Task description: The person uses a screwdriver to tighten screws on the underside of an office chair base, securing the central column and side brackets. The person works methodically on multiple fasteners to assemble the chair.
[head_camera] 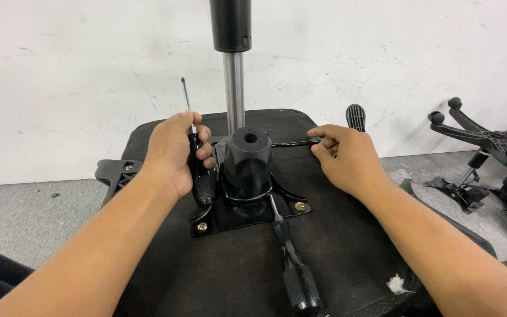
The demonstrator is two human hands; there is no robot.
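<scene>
Left hand (174, 151) is wrapped tight round a black-handled screwdriver (193, 154), shaft pointing up to twelve o'clock, handle dropping to six. At three o'clock of that fist sits the black tilt mechanism (247, 170), bolted on the upturned seat (206, 264). Right hand (347, 159), at three o'clock of the mechanism, pinches the thin lever rod (291, 142) between curled fingers. A second screwdriver (291, 264) lies at six o'clock, untouched.
</scene>
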